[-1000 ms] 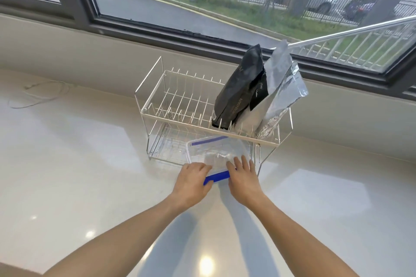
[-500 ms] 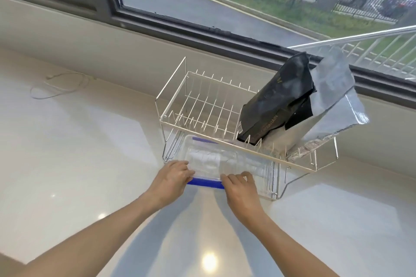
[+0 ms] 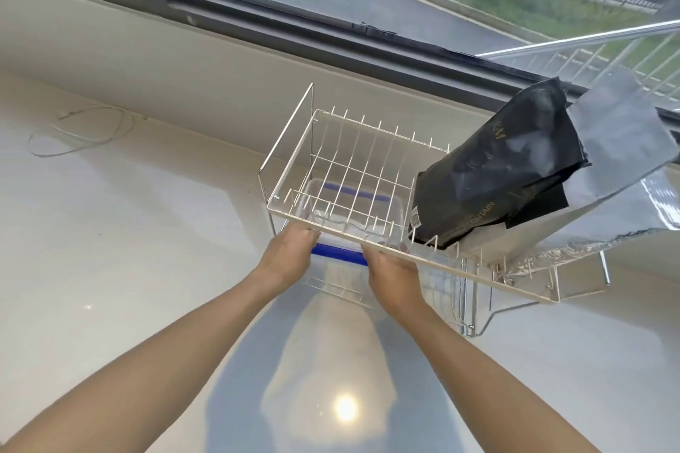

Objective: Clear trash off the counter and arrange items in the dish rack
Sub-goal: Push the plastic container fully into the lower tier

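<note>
Two bare forearms, no sleeves in view up to frame edge. Left hand point(image 3: 290, 254) & right hand point(image 3: 395, 274) bare too: no gloves, rings, watch or bands on either wrist.

Items counted: one wire dish rack point(image 3: 353, 173), one clear blue-edged container point(image 3: 338, 254), one black pouch point(image 3: 493, 173), one silver pouch point(image 3: 618, 143), two hands, left point(image 3: 290, 254) and right point(image 3: 393, 272), one loose cord point(image 3: 81, 132).

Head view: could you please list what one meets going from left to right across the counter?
Loose white cord → left hand → right hand → black pouch → silver foil bag.
</note>
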